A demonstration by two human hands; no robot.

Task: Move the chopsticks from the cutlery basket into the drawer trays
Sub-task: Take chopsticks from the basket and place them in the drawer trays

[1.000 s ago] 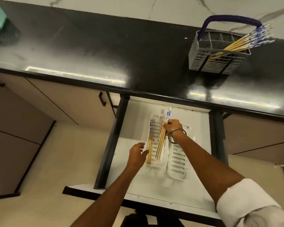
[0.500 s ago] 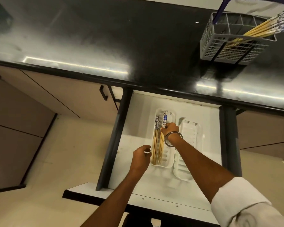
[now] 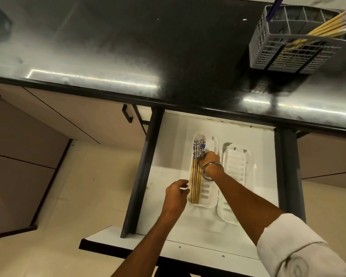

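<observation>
Fingers of the right hand (image 3: 210,159) are curled on chopsticks (image 3: 196,172) now laid flat in the left tray (image 3: 211,202) at frame centre, left hand (image 3: 176,193) loosely curled beside; more remain in the cutlery basket (image 3: 272,54), upper right on the bench (image 3: 148,47).

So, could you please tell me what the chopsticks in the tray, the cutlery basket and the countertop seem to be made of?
Chopsticks: probably bamboo or wood, pale yellow matte shafts with blue-and-white patterned tops. Cutlery basket: likely moulded grey plastic, an open grid with dividers. Countertop: seemingly polished black stone, glossy enough to mirror light strips.
</observation>
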